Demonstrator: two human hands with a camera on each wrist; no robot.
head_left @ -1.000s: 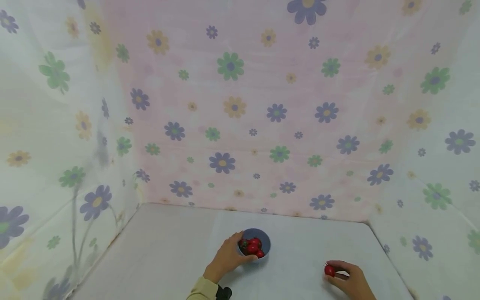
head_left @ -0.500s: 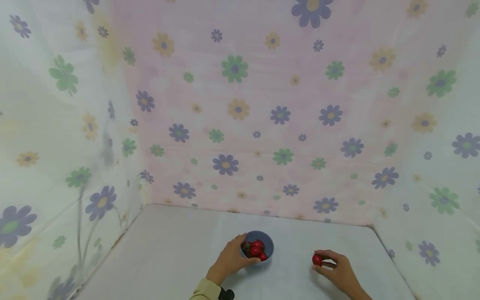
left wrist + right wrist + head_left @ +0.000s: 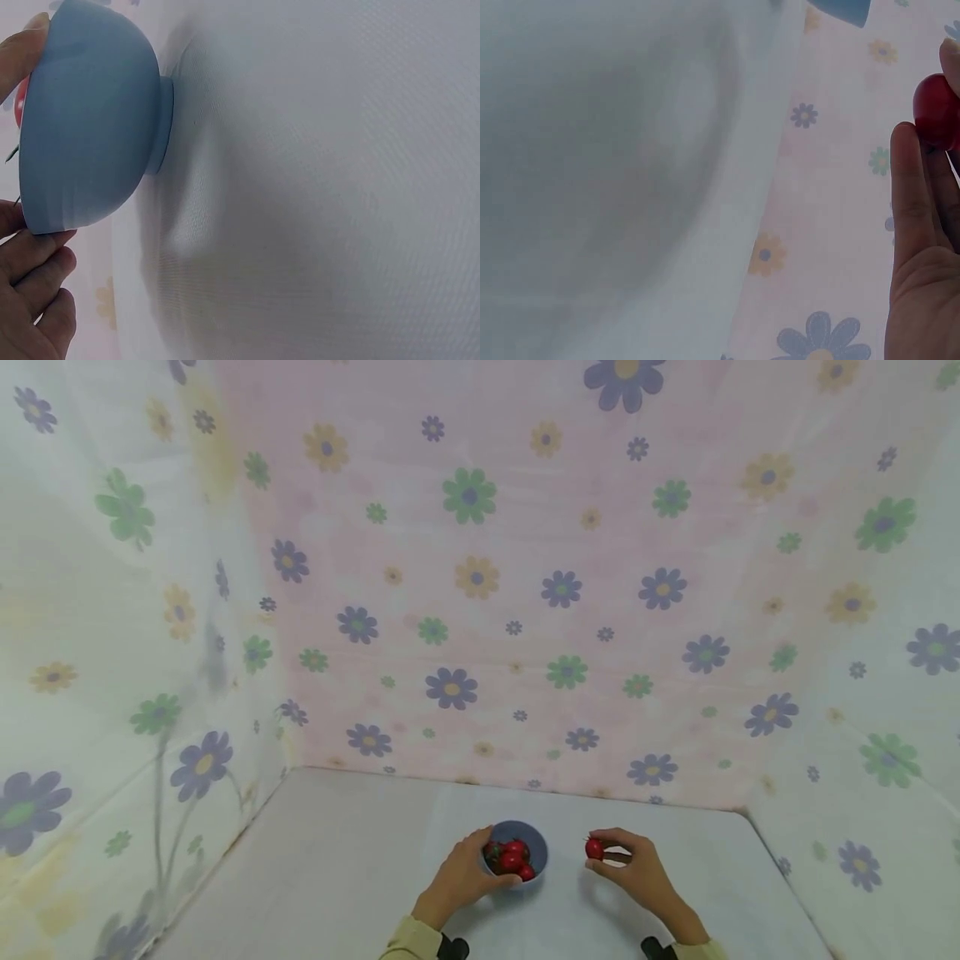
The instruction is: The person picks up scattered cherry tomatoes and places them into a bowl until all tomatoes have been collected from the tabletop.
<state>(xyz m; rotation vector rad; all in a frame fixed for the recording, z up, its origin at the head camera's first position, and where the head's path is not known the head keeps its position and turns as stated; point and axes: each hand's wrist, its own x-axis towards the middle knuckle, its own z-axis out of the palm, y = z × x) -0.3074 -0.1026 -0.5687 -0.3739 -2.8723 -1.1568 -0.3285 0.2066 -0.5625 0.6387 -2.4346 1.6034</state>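
Note:
In the head view a blue bowl (image 3: 536,846) stands near the table's middle with several red cherry tomatoes (image 3: 512,862) inside. My left hand (image 3: 461,877) grips its left side, thumb at the near rim and fingers at the far side. The left wrist view shows the bowl's outer wall (image 3: 97,120) and foot, with the thumb and fingers at opposite rim edges. To the right of the bowl, my right hand (image 3: 637,870) pinches a single cherry tomato (image 3: 594,848) between thumb and fingertips, above the table and apart from the bowl. That tomato (image 3: 934,111) is partly cut off in the right wrist view.
A white-covered table (image 3: 337,860) lies under both hands. Flower-patterned cloth walls (image 3: 510,643) enclose it at the back, left and right. Dark wrist straps (image 3: 657,948) and light yellow sleeves show at the wrists.
My right hand has moved left and away from me, bringing its tomato closer to the bowl. The left hand keeps its grip on the bowl. The head view has shifted slightly.

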